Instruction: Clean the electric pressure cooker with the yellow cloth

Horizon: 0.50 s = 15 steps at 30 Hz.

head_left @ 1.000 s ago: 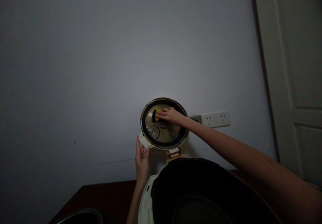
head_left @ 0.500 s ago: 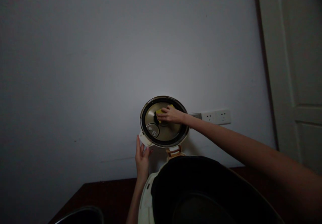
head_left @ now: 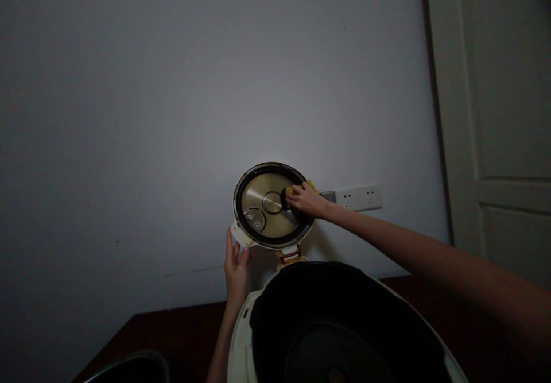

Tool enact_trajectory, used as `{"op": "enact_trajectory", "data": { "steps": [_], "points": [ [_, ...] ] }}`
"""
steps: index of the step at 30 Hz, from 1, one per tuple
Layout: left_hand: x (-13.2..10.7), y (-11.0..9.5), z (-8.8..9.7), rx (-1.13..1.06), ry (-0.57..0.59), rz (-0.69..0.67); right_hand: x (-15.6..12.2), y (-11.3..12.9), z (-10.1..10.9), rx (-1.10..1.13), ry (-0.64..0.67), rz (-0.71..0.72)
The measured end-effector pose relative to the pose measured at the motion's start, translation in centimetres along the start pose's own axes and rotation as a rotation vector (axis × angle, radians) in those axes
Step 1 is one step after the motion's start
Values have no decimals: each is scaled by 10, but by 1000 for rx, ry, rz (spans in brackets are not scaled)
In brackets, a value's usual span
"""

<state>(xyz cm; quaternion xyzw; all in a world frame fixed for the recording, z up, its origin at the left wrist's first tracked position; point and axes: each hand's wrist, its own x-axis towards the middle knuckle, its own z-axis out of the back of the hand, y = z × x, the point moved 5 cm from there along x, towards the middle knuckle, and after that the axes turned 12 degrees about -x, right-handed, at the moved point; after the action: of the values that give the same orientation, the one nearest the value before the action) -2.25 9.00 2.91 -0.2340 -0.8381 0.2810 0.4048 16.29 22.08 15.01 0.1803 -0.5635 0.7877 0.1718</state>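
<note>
The open lid (head_left: 258, 192) of a rice cooker stands upright against the wall, its round metal inner face towards me. A yellow and black sponge (head_left: 288, 191) is pressed on the right part of that face, with my right hand (head_left: 307, 201) closed around it. My left hand (head_left: 235, 271) grips the white tab at the lid's lower left edge, thumb on the near side and fingers around it. Below the hinge sits the white cooker body (head_left: 241, 343) with its dark, deep inside facing up.
A dark brown table (head_left: 172, 328) carries the cooker. At its lower left shows the rim of a dark pot (head_left: 129, 366), partly cut off. A white power strip (head_left: 359, 198) is on the wall behind, and a pale door (head_left: 508, 142) stands at the right.
My right hand has slid the sponge rightward across the lid, from near its middle to its right side. My left hand keeps its hold. The whole view has shifted slightly.
</note>
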Motion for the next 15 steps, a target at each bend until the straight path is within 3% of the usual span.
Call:
{"op": "enact_trajectory", "data": {
  "steps": [7, 15],
  "points": [
    [-2, -3, -4, 0, -3, -13, -20, 39, 8, 119, -44, 99],
    [-2, -3, -4, 9, 4, -8, 8, 57, 22, 266, -64, 75]
  ]
}}
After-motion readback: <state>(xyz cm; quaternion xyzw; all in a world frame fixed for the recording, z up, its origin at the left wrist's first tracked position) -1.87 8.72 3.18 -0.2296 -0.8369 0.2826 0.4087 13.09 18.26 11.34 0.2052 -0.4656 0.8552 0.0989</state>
